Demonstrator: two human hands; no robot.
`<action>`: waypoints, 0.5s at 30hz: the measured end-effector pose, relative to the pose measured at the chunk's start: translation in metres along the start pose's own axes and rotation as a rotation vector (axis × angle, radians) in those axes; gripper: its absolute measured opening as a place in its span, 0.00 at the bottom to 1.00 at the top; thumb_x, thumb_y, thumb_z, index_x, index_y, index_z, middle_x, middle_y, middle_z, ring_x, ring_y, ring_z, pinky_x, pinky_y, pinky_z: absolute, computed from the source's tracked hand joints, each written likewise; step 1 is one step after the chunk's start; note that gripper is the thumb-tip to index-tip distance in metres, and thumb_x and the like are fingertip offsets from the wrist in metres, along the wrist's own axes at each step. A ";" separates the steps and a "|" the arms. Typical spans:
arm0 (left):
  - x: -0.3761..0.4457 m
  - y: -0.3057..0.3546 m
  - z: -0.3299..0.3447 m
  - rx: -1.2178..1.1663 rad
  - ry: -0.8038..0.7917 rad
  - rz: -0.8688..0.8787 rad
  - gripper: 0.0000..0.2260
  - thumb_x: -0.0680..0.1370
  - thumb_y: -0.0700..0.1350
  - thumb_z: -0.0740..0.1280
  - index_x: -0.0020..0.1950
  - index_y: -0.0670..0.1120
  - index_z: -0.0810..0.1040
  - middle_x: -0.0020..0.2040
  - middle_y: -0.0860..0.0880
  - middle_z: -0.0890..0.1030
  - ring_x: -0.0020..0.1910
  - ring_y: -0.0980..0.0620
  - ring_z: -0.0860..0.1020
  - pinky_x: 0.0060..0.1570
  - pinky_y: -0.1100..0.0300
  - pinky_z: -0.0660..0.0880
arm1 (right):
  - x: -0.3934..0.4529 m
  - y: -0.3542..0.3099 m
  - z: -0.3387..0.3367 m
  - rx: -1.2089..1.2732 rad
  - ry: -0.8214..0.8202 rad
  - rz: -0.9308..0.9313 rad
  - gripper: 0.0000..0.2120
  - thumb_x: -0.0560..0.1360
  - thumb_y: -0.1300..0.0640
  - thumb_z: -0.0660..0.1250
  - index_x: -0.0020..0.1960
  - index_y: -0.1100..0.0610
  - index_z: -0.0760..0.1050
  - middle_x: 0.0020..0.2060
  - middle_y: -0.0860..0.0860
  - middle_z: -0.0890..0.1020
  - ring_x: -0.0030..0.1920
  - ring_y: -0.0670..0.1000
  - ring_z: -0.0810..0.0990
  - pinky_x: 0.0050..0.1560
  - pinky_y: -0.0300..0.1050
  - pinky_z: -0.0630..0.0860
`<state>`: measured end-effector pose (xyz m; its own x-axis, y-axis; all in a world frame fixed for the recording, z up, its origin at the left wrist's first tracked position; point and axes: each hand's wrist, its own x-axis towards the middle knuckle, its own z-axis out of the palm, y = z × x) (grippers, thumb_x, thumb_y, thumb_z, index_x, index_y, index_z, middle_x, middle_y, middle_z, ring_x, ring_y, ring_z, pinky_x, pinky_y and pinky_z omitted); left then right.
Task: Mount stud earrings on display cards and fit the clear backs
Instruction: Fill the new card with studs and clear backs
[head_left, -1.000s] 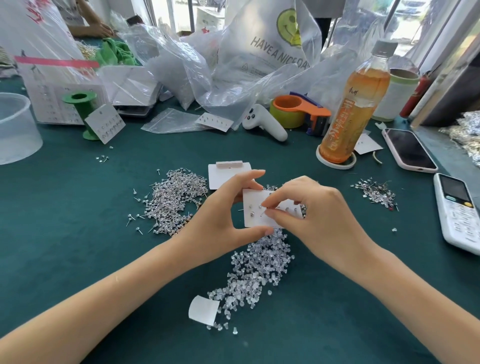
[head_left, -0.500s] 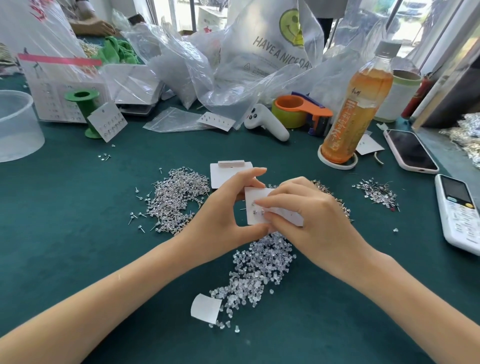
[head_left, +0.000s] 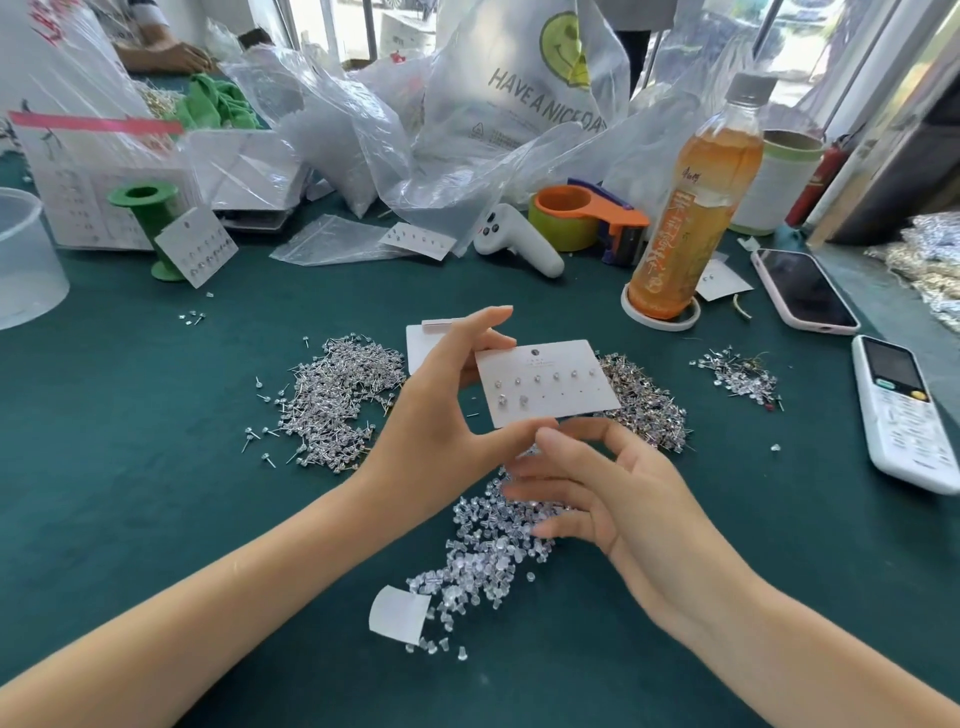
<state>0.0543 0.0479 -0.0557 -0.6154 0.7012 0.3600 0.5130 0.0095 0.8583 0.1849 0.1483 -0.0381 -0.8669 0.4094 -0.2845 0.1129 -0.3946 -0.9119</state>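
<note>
Nearby, perhaps clear backs (head_left: 493, 540) underhand.

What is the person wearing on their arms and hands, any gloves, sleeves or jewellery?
Nothing shows: the left hand and right hand are bare, with no gloves, rings, watch or bracelets. Both forearms are uncovered right to the frame's edge, so no sleeve is in view. The nails look short and unpainted.

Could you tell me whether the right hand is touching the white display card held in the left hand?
Apart. The head view shows the right hand open below the white display card, with a gap under the card's lower edge.
</note>
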 end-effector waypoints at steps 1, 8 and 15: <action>-0.001 0.001 0.000 0.001 0.001 0.002 0.34 0.69 0.43 0.77 0.70 0.50 0.65 0.58 0.53 0.76 0.59 0.55 0.76 0.62 0.60 0.72 | 0.002 -0.001 0.002 0.033 -0.006 -0.002 0.27 0.61 0.50 0.73 0.56 0.61 0.73 0.43 0.59 0.85 0.43 0.56 0.85 0.31 0.40 0.79; -0.004 0.007 0.002 0.039 0.031 0.023 0.32 0.70 0.41 0.75 0.70 0.50 0.65 0.58 0.53 0.75 0.60 0.54 0.75 0.61 0.58 0.73 | 0.013 -0.001 0.013 0.117 0.031 -0.016 0.28 0.59 0.52 0.74 0.58 0.58 0.75 0.42 0.56 0.85 0.39 0.53 0.85 0.35 0.41 0.80; -0.005 0.009 0.003 0.081 0.045 0.035 0.32 0.69 0.39 0.75 0.70 0.49 0.66 0.58 0.53 0.75 0.60 0.55 0.75 0.61 0.58 0.72 | 0.021 -0.001 0.010 0.109 0.032 -0.013 0.19 0.68 0.59 0.73 0.58 0.60 0.77 0.44 0.57 0.86 0.44 0.55 0.85 0.37 0.42 0.81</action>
<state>0.0640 0.0467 -0.0512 -0.6215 0.6692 0.4074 0.5804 0.0441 0.8131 0.1614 0.1489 -0.0407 -0.8518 0.4406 -0.2835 0.0468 -0.4751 -0.8787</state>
